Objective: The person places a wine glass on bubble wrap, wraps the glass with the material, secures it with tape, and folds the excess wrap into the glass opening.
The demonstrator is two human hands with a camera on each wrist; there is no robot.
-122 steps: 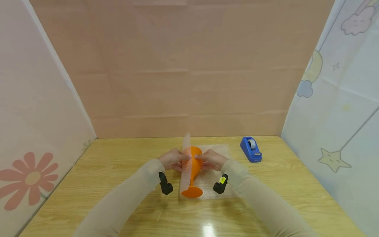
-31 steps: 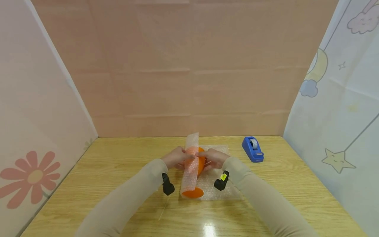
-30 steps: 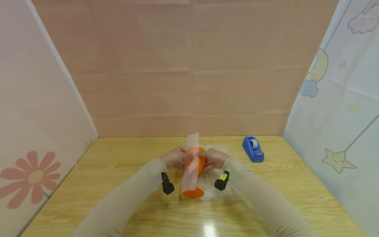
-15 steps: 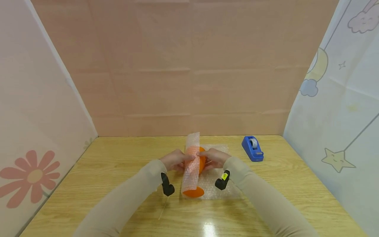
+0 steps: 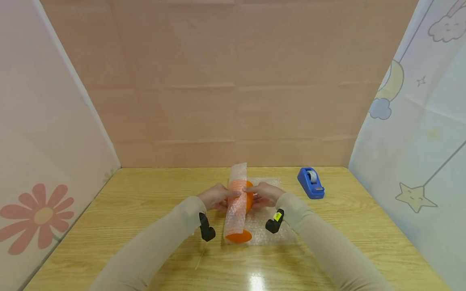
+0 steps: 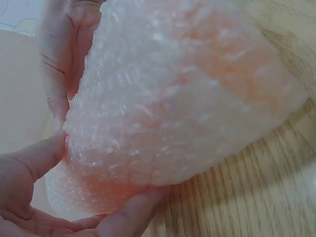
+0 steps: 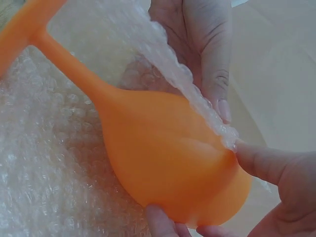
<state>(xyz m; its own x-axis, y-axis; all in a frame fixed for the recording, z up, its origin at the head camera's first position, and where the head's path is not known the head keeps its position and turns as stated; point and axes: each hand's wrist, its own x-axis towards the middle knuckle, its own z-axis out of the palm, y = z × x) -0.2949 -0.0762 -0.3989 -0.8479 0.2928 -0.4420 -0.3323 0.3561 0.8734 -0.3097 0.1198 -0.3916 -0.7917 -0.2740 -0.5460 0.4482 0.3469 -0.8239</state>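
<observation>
An orange wine glass [image 7: 163, 148] lies on its side at the middle of the table, its round foot toward the person. A flap of clear bubble wrap [image 5: 236, 212] covers its left part; the right side of the bowl and part of the foot show. My left hand [image 5: 215, 196] grips the wrapped bowl from the left, thumb on top and fingers low at the side. From the right, my right hand [image 5: 266, 194] holds the bowl, its thumb at the edge of the flap and its fingertips against the lower side. Both thumbs are close together.
The flat part of the bubble wrap spreads to the right under the glass. A blue tape dispenser [image 5: 310, 184] with a roll stands at the back right of the wooden table [image 5: 153, 190]. A thin pale strip [image 5: 201, 256] lies near the front.
Since the earliest frame, the bubble wrap flap has gone from standing at the left to lying over the glass. Over the last second, wrap and glass have shifted slightly to the right.
</observation>
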